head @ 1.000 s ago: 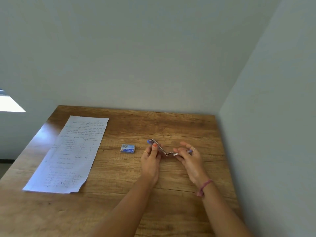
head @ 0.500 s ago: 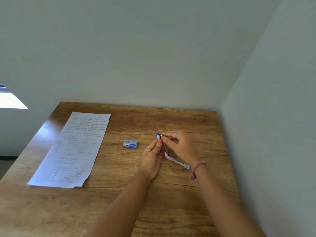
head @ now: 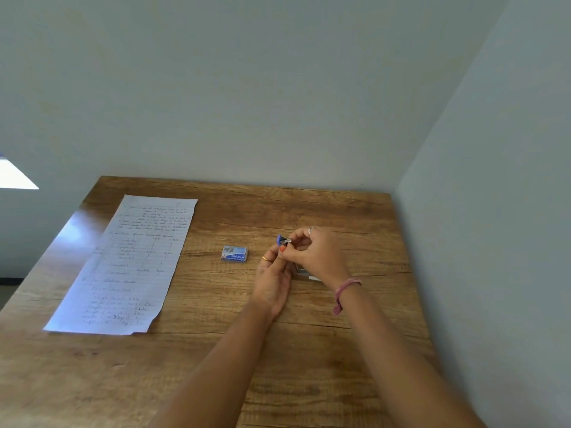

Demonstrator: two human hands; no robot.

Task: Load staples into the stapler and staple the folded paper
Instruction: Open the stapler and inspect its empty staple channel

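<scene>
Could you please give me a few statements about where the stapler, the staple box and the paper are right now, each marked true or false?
1. Both hands are on the stapler. True: the left hand and right hand hold it.
2. The staple box lies to the right of the stapler. False: it lies to its left.
3. The paper lies flat on the table, touched by neither hand. True.
4. The paper is blank. False: it carries handwriting.
5. The right wrist wears a pink band. True.
</scene>
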